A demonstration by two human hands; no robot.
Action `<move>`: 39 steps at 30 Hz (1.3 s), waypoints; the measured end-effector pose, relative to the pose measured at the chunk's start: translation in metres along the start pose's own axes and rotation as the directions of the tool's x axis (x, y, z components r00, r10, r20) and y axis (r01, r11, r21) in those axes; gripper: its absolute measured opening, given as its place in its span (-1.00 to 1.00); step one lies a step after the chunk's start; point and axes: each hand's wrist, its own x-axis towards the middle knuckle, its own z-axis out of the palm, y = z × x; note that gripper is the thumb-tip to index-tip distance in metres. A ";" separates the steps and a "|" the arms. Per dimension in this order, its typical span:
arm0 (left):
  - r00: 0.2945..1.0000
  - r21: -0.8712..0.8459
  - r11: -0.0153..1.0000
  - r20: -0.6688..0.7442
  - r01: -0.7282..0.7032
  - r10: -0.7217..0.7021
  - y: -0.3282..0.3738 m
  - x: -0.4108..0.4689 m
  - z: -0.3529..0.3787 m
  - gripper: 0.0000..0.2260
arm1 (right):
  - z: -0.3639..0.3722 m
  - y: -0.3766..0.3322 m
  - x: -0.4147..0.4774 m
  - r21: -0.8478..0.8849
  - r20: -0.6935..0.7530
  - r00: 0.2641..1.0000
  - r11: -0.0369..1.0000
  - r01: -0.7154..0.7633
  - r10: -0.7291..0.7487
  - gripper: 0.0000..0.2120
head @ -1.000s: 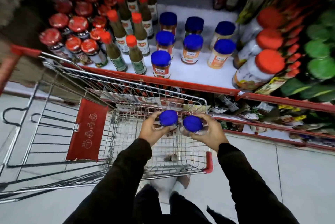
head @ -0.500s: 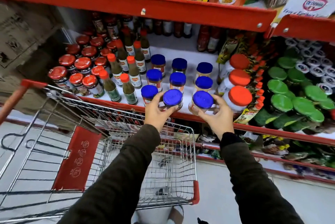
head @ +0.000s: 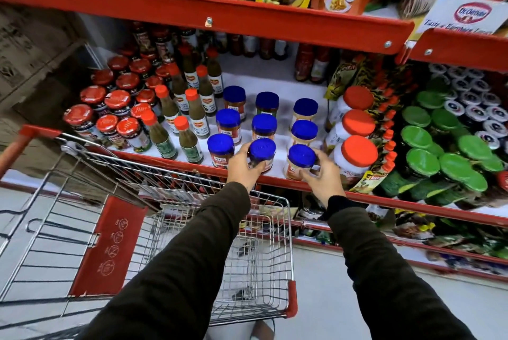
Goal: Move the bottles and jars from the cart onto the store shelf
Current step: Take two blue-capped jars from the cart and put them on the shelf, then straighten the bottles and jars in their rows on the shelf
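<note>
While you lean over the cart (head: 277,251), both your hands are up at the front lip of the store shelf (head: 277,159), each clamped on one blue-lidded jar. Your left hand (head: 243,168) wraps the dark jar (head: 261,153) from the left side, thumb and fingers round the glass below the lid. Your right hand (head: 320,174) grips the pale jar (head: 301,159) from the right and below. Both jars sit upright at the shelf's front edge; can't tell if their bases are fully down. They line up as the front row of the blue-lidded jars (head: 265,122), beside another blue-lidded jar (head: 220,149) just left of your left hand. Green sauce bottles (head: 192,119) and red-lidded jars (head: 118,108) stand further left, white jars with orange lids (head: 357,147) just right of your right hand, green-lidded jars (head: 439,152) beyond. The cart basket below your sleeves looks nearly bare, small dark bits on its floor, too blurred to identify.
</note>
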 end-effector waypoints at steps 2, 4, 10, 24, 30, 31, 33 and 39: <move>1.000 0.001 1.000 0.015 0.000 0.000 0.000 0.001 0.000 -0.46 | 0.001 -0.003 -0.003 -0.008 0.002 1.000 1.000 0.004 -0.004 -0.40; 1.000 0.005 1.000 0.016 0.001 -0.001 0.002 0.000 -0.001 -0.46 | 0.002 -0.007 -0.005 -0.036 0.003 1.000 0.999 0.015 -0.015 -0.37; 0.994 0.021 0.994 -0.019 -0.108 0.109 -0.008 -0.023 -0.014 -0.47 | 0.013 -0.016 -0.018 -0.288 -0.101 0.983 0.950 0.116 -0.150 -0.35; 0.832 0.204 0.950 -0.462 -0.237 0.307 -0.053 -0.030 -0.152 -0.63 | 0.144 -0.123 -0.023 -0.129 -0.070 0.943 0.940 0.315 -0.326 -0.52; 0.932 0.057 0.989 -0.330 -0.136 0.148 -0.056 0.010 -0.209 -0.42 | 0.197 -0.167 0.004 -0.130 -0.052 0.985 0.979 0.156 -0.164 -0.49; 0.954 0.053 0.993 -0.278 -0.104 0.115 -0.056 0.018 -0.216 -0.40 | 0.204 -0.172 0.009 -0.141 -0.063 0.989 0.982 0.125 -0.134 -0.51; 0.979 0.036 0.997 -0.191 -0.070 0.075 -0.056 0.034 -0.229 -0.42 | 0.212 -0.180 0.017 -0.159 -0.079 0.992 0.984 0.085 -0.098 -0.57; 0.984 0.114 0.984 -0.096 -0.136 0.147 -0.055 0.063 -0.253 -0.68 | 0.223 -0.184 0.029 -0.241 -0.082 0.993 0.969 0.062 -0.084 -0.75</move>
